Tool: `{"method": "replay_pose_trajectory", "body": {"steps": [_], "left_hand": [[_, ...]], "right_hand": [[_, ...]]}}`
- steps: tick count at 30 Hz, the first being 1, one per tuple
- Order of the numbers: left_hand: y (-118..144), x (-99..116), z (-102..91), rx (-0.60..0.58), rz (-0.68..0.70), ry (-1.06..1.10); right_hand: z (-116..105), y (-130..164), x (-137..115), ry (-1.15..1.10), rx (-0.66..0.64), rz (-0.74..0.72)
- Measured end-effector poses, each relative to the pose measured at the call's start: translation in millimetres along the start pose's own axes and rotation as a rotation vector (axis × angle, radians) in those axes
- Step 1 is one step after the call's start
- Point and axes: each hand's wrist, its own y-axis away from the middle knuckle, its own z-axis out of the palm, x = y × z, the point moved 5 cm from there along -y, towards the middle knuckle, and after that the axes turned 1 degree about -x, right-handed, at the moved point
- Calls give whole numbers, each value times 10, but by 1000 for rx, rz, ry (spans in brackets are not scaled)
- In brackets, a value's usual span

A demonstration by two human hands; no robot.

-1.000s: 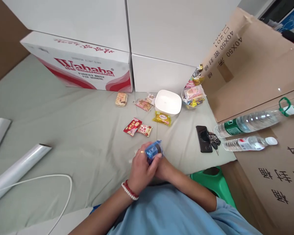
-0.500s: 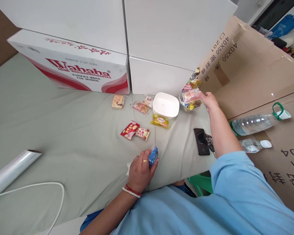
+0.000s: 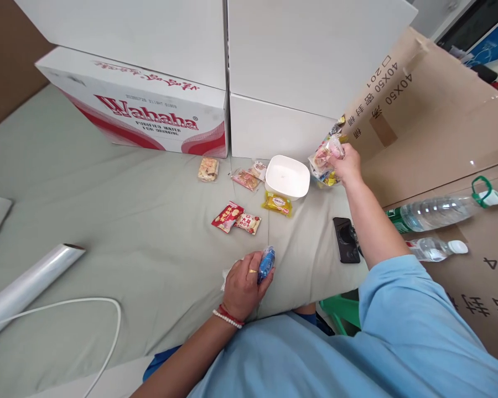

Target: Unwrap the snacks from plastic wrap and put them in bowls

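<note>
The pink-wrapped snack packet (image 3: 330, 149) sits pinched in the fingertips of your right hand (image 3: 348, 164), at the top of the clear bowl of mixed sweets (image 3: 324, 168), which lies far out from you against the cardboard carton (image 3: 423, 110); the packet points up and left from your fingers, its long axis slanting toward the white boxes (image 3: 299, 61). The empty white bowl (image 3: 287, 177) stands just left of the clear one, almost touching it, so it is your right hand that is nearer to both. Your left hand (image 3: 244, 284) rests close to your body on the grey-green cloth (image 3: 128, 221), fingers curled shut around a small blue packet (image 3: 266, 263) that stands nearly upright in the grip. Between the two hands lie a yellow packet (image 3: 277, 203) just in front of the white bowl and a red packet (image 3: 227, 216) beside a pale one. A black phone (image 3: 346, 247) lies just beside your right forearm, with two water bottles (image 3: 435, 213) beyond it on the carton. A roll of clear film (image 3: 29, 284) lies well apart at the left.
</note>
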Motion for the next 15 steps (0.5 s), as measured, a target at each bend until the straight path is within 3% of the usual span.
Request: {"method": "replay_pose_trajectory", "body": {"steps": [2,7,11,15], "left_hand": [[0,0,-4,9,4,3],[3,3,-10,24,11,1],[17,1,-2,3,6,21],[28,4,-12,5,15,26]], "right_hand": [[72,16,-151,-145,54,-54],[863,4,-386,-343,-225,52],[1429,-12,-403,-255,-257,125],[1621,-6,-327,-53,-181,131]]}}
